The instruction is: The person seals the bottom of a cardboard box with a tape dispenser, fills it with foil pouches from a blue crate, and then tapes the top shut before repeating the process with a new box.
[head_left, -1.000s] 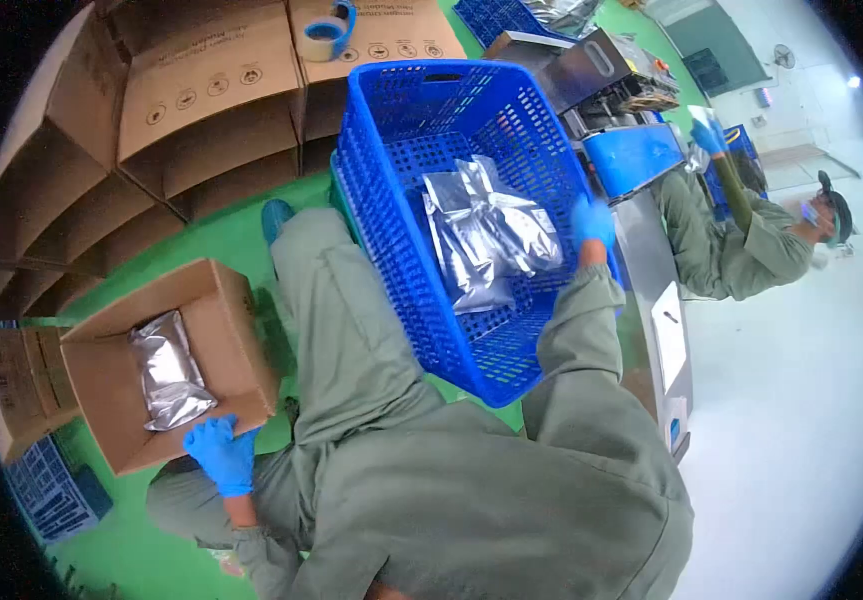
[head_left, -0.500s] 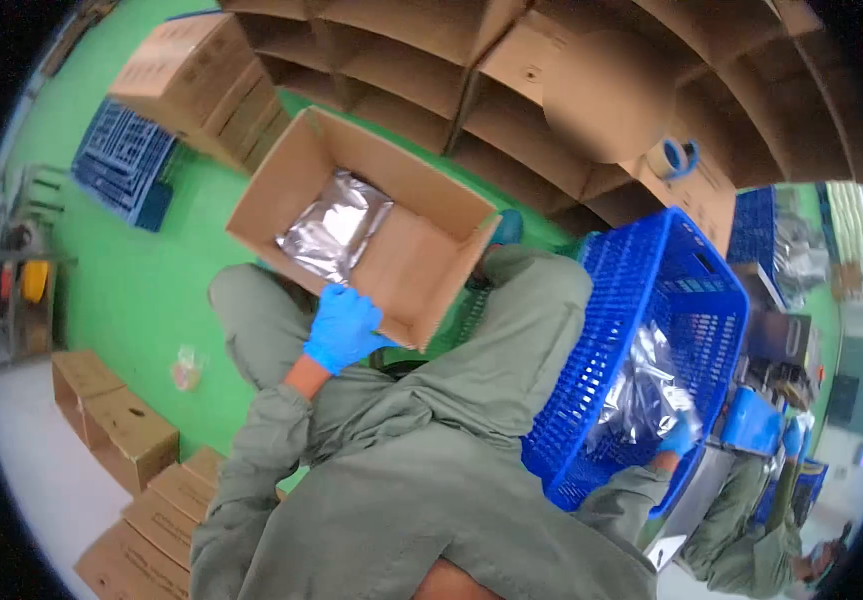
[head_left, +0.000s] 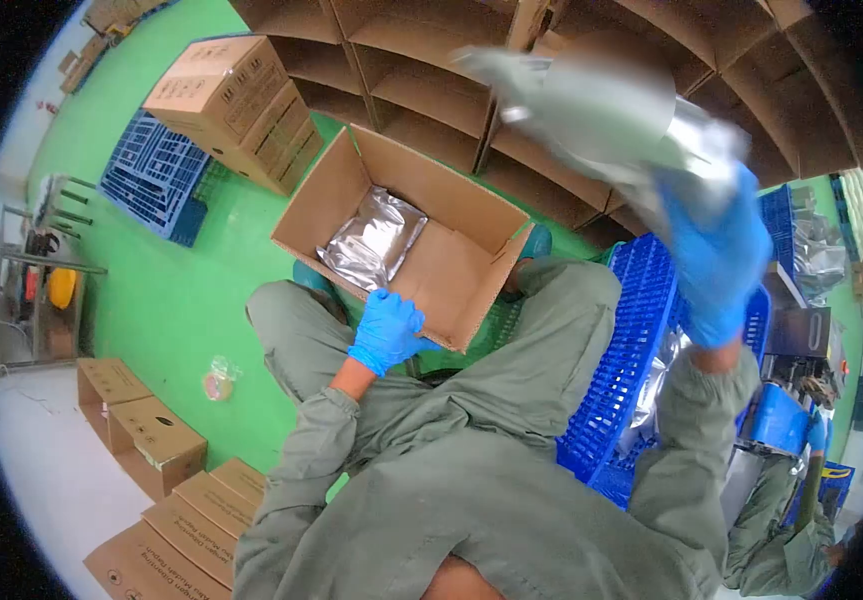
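My left hand (head_left: pixel 386 330), in a blue glove, is closed on the near edge of an open cardboard box (head_left: pixel 319 195) in front of my knees. A silver foil pouch (head_left: pixel 375 238) lies flat in the left part of that box. Raised at the upper right, my gloved right hand (head_left: pixel 716 255) grips another silver foil pouch (head_left: pixel 699 140), smeared by motion. Below that hand, beside my right leg, is a blue plastic crate (head_left: pixel 616 350) with more foil pouches (head_left: pixel 656 385) inside, partly hidden by my right arm.
Cardboard compartments (head_left: pixel 421 85) stand beyond the box. Stacked cartons (head_left: pixel 236 110) and a blue pallet (head_left: pixel 151 175) are at the far left. More cartons (head_left: pixel 186 525) sit at the lower left. At the far right, another person's sleeve (head_left: pixel 766 510) shows near equipment.
My right hand has come up out of the blue crate with a foil pouch and swung above it. My left hand stays on the box edge. The view has shifted slightly.
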Demonstrator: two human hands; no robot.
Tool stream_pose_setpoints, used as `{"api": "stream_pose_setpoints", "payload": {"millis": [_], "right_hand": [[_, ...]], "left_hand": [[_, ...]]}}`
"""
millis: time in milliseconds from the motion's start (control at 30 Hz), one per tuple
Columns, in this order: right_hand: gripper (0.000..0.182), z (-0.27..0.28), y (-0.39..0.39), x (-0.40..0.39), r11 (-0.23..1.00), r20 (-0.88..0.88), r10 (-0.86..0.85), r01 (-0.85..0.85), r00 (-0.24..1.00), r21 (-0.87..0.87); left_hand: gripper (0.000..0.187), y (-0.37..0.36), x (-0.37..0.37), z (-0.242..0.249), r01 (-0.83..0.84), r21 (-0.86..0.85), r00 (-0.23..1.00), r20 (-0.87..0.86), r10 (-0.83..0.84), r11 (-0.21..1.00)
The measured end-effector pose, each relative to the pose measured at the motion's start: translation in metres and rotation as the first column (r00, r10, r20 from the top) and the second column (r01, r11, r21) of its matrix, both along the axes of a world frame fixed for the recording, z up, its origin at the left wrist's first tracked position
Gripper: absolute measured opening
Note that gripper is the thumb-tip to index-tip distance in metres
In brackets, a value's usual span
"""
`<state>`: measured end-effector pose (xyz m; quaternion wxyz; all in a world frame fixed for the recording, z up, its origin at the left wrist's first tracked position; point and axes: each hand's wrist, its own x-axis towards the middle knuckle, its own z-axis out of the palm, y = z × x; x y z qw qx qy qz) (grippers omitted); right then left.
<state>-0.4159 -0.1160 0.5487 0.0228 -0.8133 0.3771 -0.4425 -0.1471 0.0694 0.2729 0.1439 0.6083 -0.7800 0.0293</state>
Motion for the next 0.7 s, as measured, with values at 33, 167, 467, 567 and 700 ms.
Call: {"api": "stream_pose_setpoints", "payload": {"millis": [33,167,467,567,700], "right_hand": [[0.052,-0.005,-0.008,0.017,0.993,-0.071,0.116,-0.116,0.991,0.009],[0.055,-0.034,-0.009,0.096,0.896,-0.256,0.426,-0.365,0.868,0.254],[0.033,-0.181,-0.051,-0.009,0.965,-0.068,-0.259,0.260,0.963,0.012],[0.024,-0.159,-0.019,-0.145,0.747,-0.017,-0.636,0.621,0.771,0.238],[0.035,-0.196,0.067,-0.351,-0.070,-0.384,-0.923,0.971,0.023,0.227]], "left_hand": [[0.046,0.001,0.000,-0.001,0.005,0.001,1.000,0.014,-0.005,1.000],[0.046,0.001,0.004,-0.006,0.013,0.016,1.000,-0.015,-0.012,1.000],[0.033,0.004,-0.008,0.012,-0.059,0.152,0.997,-0.045,0.066,0.987],[0.032,-0.005,0.002,0.001,0.021,0.132,0.993,-0.117,-0.006,0.991],[0.038,0.007,0.012,-0.011,0.049,0.105,0.993,-0.113,-0.038,0.993]]}}
